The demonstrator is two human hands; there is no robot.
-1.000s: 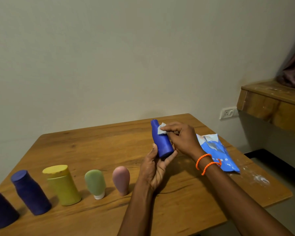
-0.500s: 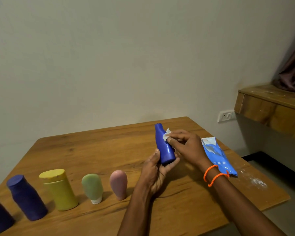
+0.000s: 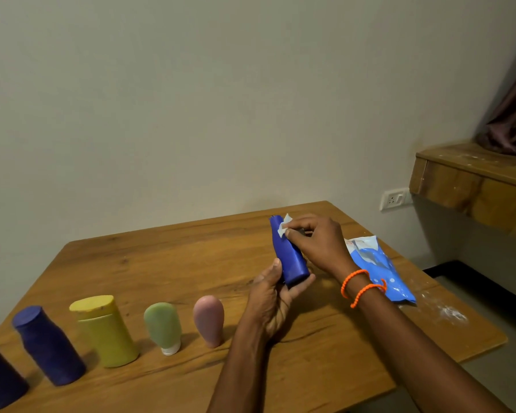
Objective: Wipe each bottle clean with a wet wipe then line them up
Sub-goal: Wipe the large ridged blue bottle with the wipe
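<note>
Above the table's (image 3: 167,263) right half, nearer its far edge, the left hand (image 3: 270,296) cradles the base of a slim blue bottle (image 3: 288,253), thumb and fingers curled round it. The right hand (image 3: 318,241) keeps its grip pinched on a small white wet wipe (image 3: 283,227) at the bottle's neck. Doing this well likely means turning the smooth, matte plastic while drawing the damp wipe downward. Five rounded bottles stand along the near-left edge; a glossy blue wipe pack (image 3: 380,271) lies by the right edge.
</note>
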